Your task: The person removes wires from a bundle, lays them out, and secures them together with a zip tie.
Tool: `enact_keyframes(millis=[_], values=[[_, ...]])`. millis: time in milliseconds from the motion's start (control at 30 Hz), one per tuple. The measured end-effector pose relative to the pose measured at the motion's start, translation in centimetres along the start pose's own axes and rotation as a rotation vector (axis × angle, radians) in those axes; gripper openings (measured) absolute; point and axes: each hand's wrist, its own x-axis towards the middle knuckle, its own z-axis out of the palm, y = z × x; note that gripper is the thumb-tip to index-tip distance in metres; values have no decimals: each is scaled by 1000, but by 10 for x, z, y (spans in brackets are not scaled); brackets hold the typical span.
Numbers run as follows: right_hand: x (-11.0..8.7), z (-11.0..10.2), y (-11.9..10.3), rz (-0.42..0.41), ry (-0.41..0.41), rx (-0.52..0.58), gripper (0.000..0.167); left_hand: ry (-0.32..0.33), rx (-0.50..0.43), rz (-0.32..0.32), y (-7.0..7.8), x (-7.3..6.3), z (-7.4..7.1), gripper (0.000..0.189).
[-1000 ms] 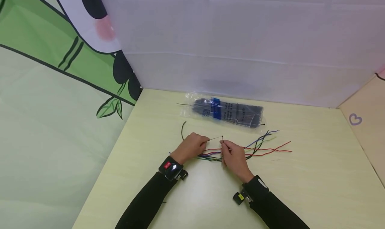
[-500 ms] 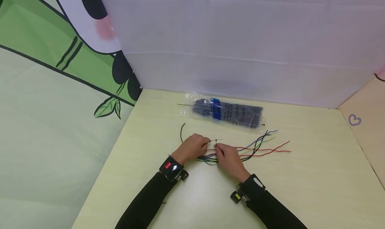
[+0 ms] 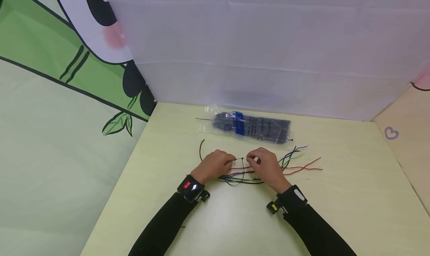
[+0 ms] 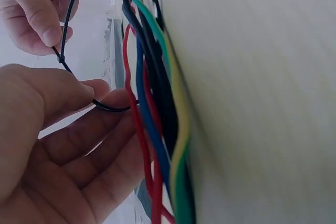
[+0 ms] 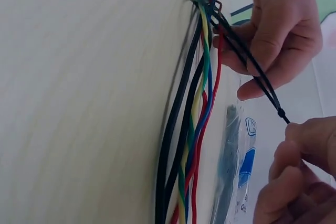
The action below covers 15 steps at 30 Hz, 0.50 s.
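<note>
A thin black cable tie (image 5: pixel 282 113) loops around a loose bundle of coloured wires (image 4: pixel 180 124), its tail threaded through its small head. My left hand (image 3: pixel 213 167) pinches the strap left of the head, thumb against fingers. My right hand (image 3: pixel 267 169) pinches the tail's tip on the head's other side; the right wrist view shows the tip between thumb and forefinger. The wires are red, blue, black and yellow-green. They run left to right below both hands, which partly hide them in the head view.
Behind the hands lies a clear plastic bag (image 3: pixel 252 127) full of dark cable ties, with single ties protruding at both ends. A black wire end (image 3: pixel 200 147) curves up left of my left hand. White fabric (image 3: pixel 255 62) hangs along the table's (image 3: pixel 342 196) back edge.
My right hand has let go of the tie's head end and moved right to the tail, which now passes through the head. The left hand stays nearly still.
</note>
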Motion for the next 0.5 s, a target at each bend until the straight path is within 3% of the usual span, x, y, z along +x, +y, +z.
enact_keyframes(millis=[167,300,400,500], values=[[2,0,1,-76,22,-66,10,63,-7,-1,1,3,3,21],[1,-2,1,-133,62,-47,10,116,-176,29,3,13,3,22],[0,-4,1,-173,80,-33,9,78,-311,23,3,21,3,19],[0,-5,2,-188,89,-29,9,25,-362,-12,2,25,4,18]])
